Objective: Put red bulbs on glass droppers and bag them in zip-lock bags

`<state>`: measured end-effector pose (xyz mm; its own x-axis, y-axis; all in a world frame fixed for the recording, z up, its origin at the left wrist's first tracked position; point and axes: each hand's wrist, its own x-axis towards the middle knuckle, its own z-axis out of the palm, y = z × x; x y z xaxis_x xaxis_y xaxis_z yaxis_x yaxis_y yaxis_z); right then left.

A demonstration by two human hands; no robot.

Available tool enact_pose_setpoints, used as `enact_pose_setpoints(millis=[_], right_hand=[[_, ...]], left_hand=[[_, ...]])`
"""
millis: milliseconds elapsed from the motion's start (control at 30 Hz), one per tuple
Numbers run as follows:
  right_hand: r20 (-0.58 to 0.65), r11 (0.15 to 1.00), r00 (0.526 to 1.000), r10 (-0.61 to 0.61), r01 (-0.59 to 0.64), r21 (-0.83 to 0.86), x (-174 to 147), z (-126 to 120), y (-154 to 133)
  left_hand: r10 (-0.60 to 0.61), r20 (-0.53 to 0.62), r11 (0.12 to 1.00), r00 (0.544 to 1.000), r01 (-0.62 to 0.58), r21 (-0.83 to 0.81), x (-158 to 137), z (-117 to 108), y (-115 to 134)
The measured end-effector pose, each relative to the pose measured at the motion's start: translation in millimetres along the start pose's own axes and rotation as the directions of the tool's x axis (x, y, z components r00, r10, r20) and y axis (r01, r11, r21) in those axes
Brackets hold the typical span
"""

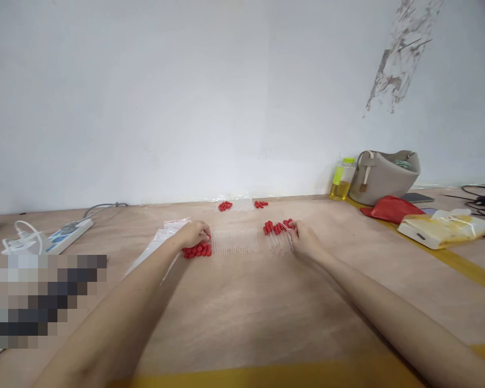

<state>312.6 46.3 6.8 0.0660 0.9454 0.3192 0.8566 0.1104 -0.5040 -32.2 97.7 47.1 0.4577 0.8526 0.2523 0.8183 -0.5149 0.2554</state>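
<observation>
My left hand [196, 233] is over a pile of small red rubber caps [197, 250], its fingers pinched together with red showing at their tips. Beside the pile lies a row of thin clear tubes [234, 241], set side by side. My right hand [303, 238] pinches a thin clear tube [286, 226] at the right end of a group of tubes with red caps on their far ends [271, 228]. The tips of the right fingers partly hide that group. Under my left forearm are clear plastic zip bags [156, 245].
Against the wall lies a clear bag [242, 204] between two small red heaps. On the right stand a bottle of yellow liquid [340, 180], a grey bag [382, 178], a red pouch [392, 209] and a white-yellow pack [444, 229]. A power strip [70, 237] is at left.
</observation>
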Motion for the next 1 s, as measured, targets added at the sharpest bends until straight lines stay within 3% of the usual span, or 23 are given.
enact_pose_setpoints(millis=[167, 233, 333, 433, 500, 700, 1000], right_hand=[[-0.11, 0.969, 0.976, -0.19, 0.204, 0.137, -20, 14, 5], [-0.14, 0.94, 0.951, -0.277, 0.298, 0.168, -27, 18, 1], [-0.144, 0.894, 0.914, -0.38, 0.402, 0.197, -38, 22, -9], [-0.113, 0.859, 0.883, -0.455, 0.469, 0.205, -50, 24, -20], [-0.083, 0.838, 0.861, -0.502, 0.508, 0.202, -56, 26, -24], [-0.03, 0.786, 0.809, -0.587, 0.578, 0.218, -63, 31, -31], [-0.048, 0.786, 0.798, -0.601, 0.6, 0.148, -63, 33, -38]], left_hand=[[-0.042, -0.207, 0.992, 0.978, 0.015, -0.129, -17, 7, 31], [-0.108, -0.294, 0.914, 0.95, -0.022, -0.406, -29, 21, 52], [-0.12, -0.214, 0.789, 0.969, -0.038, -0.613, -48, 46, 82], [-0.147, -0.055, 0.626, 0.988, 0.05, -0.778, -61, 66, 101], [-0.171, 0.006, 0.571, 0.985, 0.104, -0.814, -66, 75, 106], [-0.172, -0.045, 0.625, 0.984, 0.074, -0.777, -67, 87, 101], [-0.118, -0.076, 0.634, 0.99, 0.016, -0.773, -68, 88, 100]])
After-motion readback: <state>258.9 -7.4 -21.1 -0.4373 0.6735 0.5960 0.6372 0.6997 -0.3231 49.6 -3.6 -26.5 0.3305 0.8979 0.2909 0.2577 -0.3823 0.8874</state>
